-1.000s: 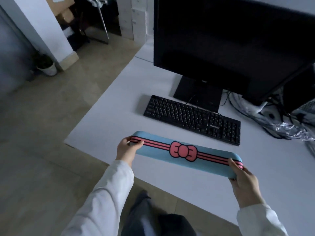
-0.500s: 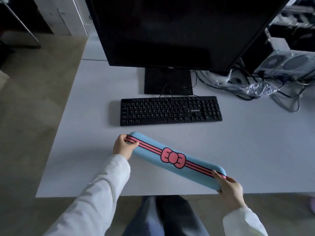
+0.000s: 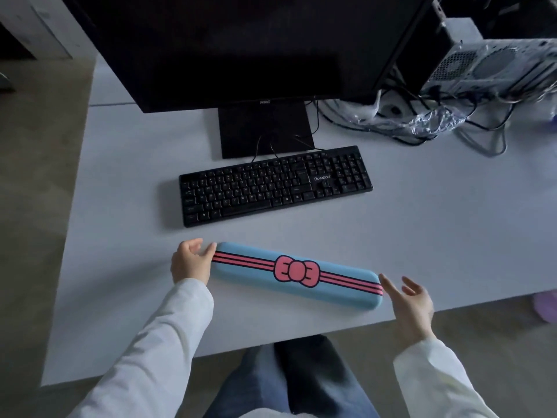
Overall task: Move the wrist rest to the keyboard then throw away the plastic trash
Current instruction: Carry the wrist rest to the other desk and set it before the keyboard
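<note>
A long blue wrist rest (image 3: 337, 283) with pink stripes and a pink bow lies flat on the white desk (image 3: 437, 236), a hand's width in front of the black keyboard (image 3: 274, 185). My left hand (image 3: 191, 260) is at its left end, fingers apart, fingertips touching the end. My right hand (image 3: 408, 300) is at its right end, fingers spread, just off or barely touching it. Crumpled clear plastic (image 3: 434, 122) lies among the cables at the back right of the desk.
A large black monitor (image 3: 241, 46) stands behind the keyboard. A computer case (image 3: 494, 67) and tangled cables (image 3: 482, 137) fill the back right. The desk's front edge runs just below the wrist rest. A purple object (image 3: 547, 306) sits on the floor at right.
The wrist rest has come down from my grip onto the desk in front of the keyboard. Both hands have opened and let go of its ends.
</note>
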